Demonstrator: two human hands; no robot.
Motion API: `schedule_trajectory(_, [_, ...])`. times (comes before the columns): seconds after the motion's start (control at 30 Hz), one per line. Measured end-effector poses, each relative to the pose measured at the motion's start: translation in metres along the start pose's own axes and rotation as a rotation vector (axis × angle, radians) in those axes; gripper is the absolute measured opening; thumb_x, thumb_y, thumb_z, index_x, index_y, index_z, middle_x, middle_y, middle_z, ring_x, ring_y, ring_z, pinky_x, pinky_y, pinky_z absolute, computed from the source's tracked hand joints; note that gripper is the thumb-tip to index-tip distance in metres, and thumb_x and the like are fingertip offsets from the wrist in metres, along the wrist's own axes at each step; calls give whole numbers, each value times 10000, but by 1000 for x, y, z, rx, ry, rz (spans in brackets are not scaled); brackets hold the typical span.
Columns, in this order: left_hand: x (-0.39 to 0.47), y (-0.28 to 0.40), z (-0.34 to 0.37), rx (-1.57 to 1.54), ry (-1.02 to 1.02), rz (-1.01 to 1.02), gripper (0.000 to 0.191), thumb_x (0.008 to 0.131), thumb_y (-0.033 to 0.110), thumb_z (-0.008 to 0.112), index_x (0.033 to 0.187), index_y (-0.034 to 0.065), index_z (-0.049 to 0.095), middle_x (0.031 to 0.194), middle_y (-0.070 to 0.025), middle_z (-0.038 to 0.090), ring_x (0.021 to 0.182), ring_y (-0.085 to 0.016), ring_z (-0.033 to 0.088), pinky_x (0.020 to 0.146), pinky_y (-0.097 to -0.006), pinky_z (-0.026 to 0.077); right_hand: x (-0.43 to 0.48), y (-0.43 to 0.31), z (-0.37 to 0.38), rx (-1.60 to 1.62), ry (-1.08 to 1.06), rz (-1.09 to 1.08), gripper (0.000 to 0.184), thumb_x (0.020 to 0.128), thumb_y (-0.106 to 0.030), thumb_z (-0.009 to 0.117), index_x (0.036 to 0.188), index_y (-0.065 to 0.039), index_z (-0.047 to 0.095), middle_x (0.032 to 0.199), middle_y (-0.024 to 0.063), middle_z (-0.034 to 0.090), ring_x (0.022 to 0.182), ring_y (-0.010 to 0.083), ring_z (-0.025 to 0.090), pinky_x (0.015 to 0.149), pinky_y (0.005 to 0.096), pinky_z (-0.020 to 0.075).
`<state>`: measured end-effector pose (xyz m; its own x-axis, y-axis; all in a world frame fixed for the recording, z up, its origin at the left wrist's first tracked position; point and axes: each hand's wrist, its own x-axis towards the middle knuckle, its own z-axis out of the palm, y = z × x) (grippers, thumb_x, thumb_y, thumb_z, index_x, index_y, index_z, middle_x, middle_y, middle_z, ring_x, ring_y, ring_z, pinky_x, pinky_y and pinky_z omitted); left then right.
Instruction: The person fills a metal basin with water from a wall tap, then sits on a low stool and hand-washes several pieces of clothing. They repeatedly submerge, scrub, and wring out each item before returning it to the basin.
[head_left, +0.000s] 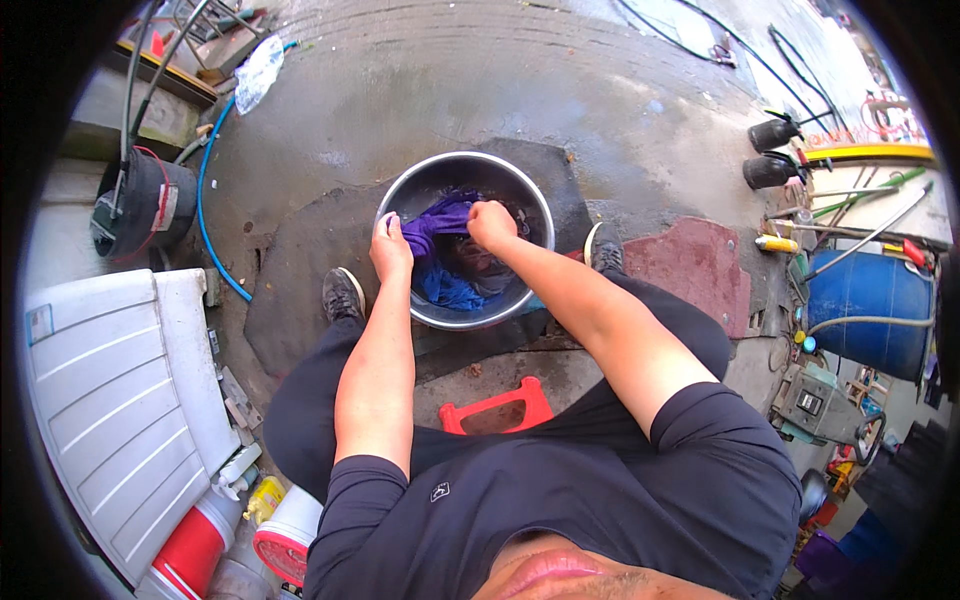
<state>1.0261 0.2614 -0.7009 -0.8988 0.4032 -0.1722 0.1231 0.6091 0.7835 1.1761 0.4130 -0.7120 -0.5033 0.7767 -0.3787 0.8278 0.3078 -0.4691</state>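
A round metal basin (546, 217) stands on a dark mat between my feet. Over its left side, my left hand (391, 249) grips one end of a purple cloth (439, 221). The cloth stretches across the basin to my right hand (493, 225), which is closed around its other end. Below the purple cloth, blue cloth (451, 291) lies at the bottom of the basin, beside dark wet cloth or water that I cannot tell apart.
A red plastic stool (534, 405) is beneath me. A blue hose (206, 217) and a black bucket (176, 199) lie left, above a white ribbed panel (112, 405). At right are a dark red mat (690, 262), a blue barrel (870, 300) and black spray bottles (769, 171).
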Motion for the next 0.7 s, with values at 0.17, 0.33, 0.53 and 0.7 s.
schedule_trajectory(0.17, [14,-65,42,358,-103,265,441,1009,279,667,1420,128,625,1466,-194,590,1303,-417,557,1120,-476,443,19,15,43,-223,142,-458,430,986,-392,636,1359,-184,691,1571,174,484,1487,421,381,1174,605,336])
schedule_trajectory(0.33, [22,-106,99,589,-246,405,537,1027,239,611,1550,227,489,1601,-213,421,1387,-439,433,1212,-520,329,55,15,89,-383,-110,-602,678,1021,-622,477,1591,-255,469,1701,129,329,1585,393,229,1259,628,189])
schedule_trajectory(0.53, [43,-129,122,664,-167,661,636,936,230,715,1526,331,500,1559,-118,431,1330,-428,440,1162,-531,407,102,50,103,-292,-235,-669,660,987,-502,597,1571,-215,483,1694,129,334,1573,381,280,1222,625,294])
schedule_trajectory(0.7, [54,-118,106,583,-288,672,709,912,255,755,1556,253,460,1557,-149,435,1347,-420,459,1156,-501,428,129,63,76,-377,-214,-891,584,927,-296,688,1491,-227,554,1611,88,469,1493,346,426,1135,583,409])
